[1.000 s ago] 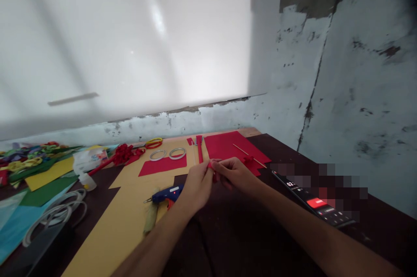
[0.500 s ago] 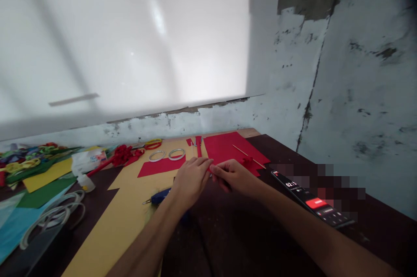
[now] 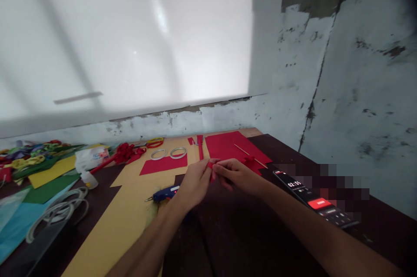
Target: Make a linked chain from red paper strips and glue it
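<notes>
Between my two hands is a small red paper piece point(image 3: 212, 174), mostly covered by fingers. My left hand point(image 3: 198, 181) pinches it from the left, and my right hand point(image 3: 233, 173) closes on it from the right with thumb and fingertips. Beside my left forearm lies a blue glue gun point(image 3: 164, 193), its metal tip pointing left. Beyond my hands are a red paper strip point(image 3: 200, 148), a large red sheet point(image 3: 234, 143) and a thin wooden stick point(image 3: 243, 150). A folded red paper shape point(image 3: 250, 164) rests near my right hand.
Two tape rolls point(image 3: 178, 152) sit on red paper over tan card point(image 3: 107, 225). Yellow-handled scissors point(image 3: 154, 142), a red flower point(image 3: 127, 153), a glue bottle point(image 3: 88, 179), a coiled cable point(image 3: 55, 211) and coloured sheets point(image 3: 52, 172) are at left. A phone point(image 3: 312, 198) lies at right.
My left fingers have shifted from lying over the red paper to pinching its side, so more of it shows. The camera view has turned slightly left.
</notes>
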`<state>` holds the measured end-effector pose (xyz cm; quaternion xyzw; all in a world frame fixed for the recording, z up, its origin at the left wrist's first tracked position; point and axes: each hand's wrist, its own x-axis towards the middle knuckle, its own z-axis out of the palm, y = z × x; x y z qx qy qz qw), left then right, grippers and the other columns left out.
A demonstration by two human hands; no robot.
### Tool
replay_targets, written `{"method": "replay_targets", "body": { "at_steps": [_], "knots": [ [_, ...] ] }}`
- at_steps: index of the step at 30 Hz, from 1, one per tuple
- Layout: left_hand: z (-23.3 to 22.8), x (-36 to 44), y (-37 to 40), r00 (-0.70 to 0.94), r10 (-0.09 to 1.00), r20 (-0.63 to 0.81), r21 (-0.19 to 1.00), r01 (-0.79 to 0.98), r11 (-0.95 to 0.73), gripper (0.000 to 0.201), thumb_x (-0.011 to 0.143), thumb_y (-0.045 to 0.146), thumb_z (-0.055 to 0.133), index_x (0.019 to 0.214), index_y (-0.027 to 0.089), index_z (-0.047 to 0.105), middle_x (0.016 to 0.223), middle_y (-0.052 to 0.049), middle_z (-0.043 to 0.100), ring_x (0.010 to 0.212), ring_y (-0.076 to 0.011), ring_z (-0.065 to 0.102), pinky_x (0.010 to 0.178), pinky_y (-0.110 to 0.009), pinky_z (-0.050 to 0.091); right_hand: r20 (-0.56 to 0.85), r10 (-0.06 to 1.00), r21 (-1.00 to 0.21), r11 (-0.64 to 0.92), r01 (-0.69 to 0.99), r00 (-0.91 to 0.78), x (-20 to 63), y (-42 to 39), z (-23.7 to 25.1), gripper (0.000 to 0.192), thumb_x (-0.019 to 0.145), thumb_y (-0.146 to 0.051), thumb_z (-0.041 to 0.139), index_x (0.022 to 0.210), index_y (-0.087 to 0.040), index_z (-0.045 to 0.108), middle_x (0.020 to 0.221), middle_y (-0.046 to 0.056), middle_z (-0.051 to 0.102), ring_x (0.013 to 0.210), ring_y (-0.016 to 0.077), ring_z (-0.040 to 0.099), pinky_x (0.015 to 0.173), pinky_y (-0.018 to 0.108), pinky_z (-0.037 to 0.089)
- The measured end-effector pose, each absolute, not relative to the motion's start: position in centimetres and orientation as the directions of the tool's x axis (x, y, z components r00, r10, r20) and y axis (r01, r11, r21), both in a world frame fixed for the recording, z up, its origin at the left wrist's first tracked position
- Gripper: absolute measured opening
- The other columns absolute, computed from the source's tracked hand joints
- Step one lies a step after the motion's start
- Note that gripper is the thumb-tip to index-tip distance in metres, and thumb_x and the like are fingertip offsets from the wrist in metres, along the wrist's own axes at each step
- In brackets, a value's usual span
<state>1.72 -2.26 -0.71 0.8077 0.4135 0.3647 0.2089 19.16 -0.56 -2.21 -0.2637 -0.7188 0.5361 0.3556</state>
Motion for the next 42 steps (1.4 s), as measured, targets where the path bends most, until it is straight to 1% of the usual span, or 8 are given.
{"method": "replay_targets", "body": {
  "at_steps": [9,12,15,21,25,30,36,42],
  "knots": [
    [-0.3,2.0,-2.2,0.397,0.864,0.309,0.746,0.462,-0.479,0.042,0.097,0.033,0.033,0.067,0.017,0.059,0.069,-0.002,0.065,0.07,-0.0167,0.061,0.069,-0.026,0.044,0.26,0.786,-0.952,0.305,-0.014,-0.561,19.0,-0.4,-2.7,0.051,0.093,-0.058,0.049,0.07,-0.014,0.062,0.042,-0.005,0.048,0.039,0.0067,0.038,0.048,0.022,0.029],
    [-0.4,1.3,-1.9,0.385,0.848,0.364,0.588,0.611,-0.53,0.029,0.094,0.03,0.043,0.104,0.018,0.067,0.099,-0.007,0.071,0.08,-0.0181,0.063,0.074,-0.029,0.047,0.231,0.791,-0.96,0.281,0.001,-0.567,19.0,-0.7,-2.5,0.049,0.092,-0.057,0.05,0.071,-0.015,0.062,0.042,-0.005,0.048,0.039,0.0067,0.038,0.047,0.022,0.028],
    [-0.5,0.8,-1.9,0.47,0.773,0.426,0.364,0.693,-0.622,0.044,0.094,0.024,0.045,0.137,0.021,0.051,0.124,-0.011,0.065,0.102,-0.0222,0.062,0.088,-0.035,0.047,0.2,0.788,-0.968,0.25,0.006,-0.583,19.1,-0.8,-2.5,0.047,0.092,-0.056,0.051,0.071,-0.015,0.061,0.043,-0.006,0.049,0.038,0.0064,0.038,0.045,0.021,0.028],
    [0.0,0.9,-2.2,0.588,0.708,0.391,0.132,0.726,-0.675,0.043,0.098,0.025,0.038,0.139,0.017,0.05,0.123,-0.014,0.066,0.111,-0.0274,0.059,0.096,-0.043,0.046,0.161,0.8,-0.974,0.225,0.04,-0.578,18.9,-0.5,-3.1,0.047,0.09,-0.057,0.053,0.07,-0.015,0.062,0.041,-0.006,0.048,0.035,0.006,0.037,0.041,0.021,0.025],
    [-0.3,1.1,-2.5,0.562,0.685,0.463,0.238,0.666,-0.707,0.043,0.1,0.025,0.034,0.139,0.016,0.05,0.131,-0.016,0.061,0.122,-0.0264,0.055,0.102,-0.046,0.045,0.192,0.826,-0.969,0.245,0.032,-0.53,18.8,-0.4,-3.5,0.051,0.087,-0.06,0.057,0.064,-0.015,0.061,0.038,-0.006,0.046,0.034,0.0059,0.036,0.04,0.021,0.023],
    [-0.7,1.7,-2.9,0.488,0.677,0.55,0.432,0.527,-0.731,0.041,0.1,0.028,0.035,0.134,0.019,0.056,0.156,-0.013,0.036,0.144,-0.0262,0.033,0.116,-0.05,0.029,0.293,0.829,-0.949,0.312,-0.041,-0.477,18.5,-0.5,-3.6,0.053,0.084,-0.061,0.06,0.057,-0.015,0.055,0.043,-0.004,0.05,0.039,0.006,0.039,0.044,0.022,0.026],
    [0.1,2.3,-2.8,0.416,0.789,0.453,0.725,0.344,-0.597,0.04,0.1,0.036,0.038,0.125,0.021,0.065,0.155,-0.009,0.038,0.142,-0.0239,0.037,0.117,-0.043,0.031,0.351,0.844,-0.927,0.376,-0.019,-0.405,18.2,-0.7,-2.9,0.054,0.085,-0.059,0.06,0.053,-0.017,0.049,0.045,-0.003,0.048,0.045,0.0079,0.041,0.051,0.024,0.032],
    [1.0,2.0,-2.5,0.326,0.89,0.32,0.899,0.192,-0.394,0.042,0.098,0.046,0.039,0.12,0.025,0.068,0.14,-0.008,0.057,0.132,-0.0263,0.05,0.108,-0.044,0.041,0.322,0.856,-0.947,0.286,-0.149,-0.405,17.9,-1.1,-2.2,0.04,0.073,-0.054,0.075,0.08,-0.017,0.06,0.068,-0.002,0.06,0.059,0.0111,0.053,0.059,0.025,0.042]
  ]
}}
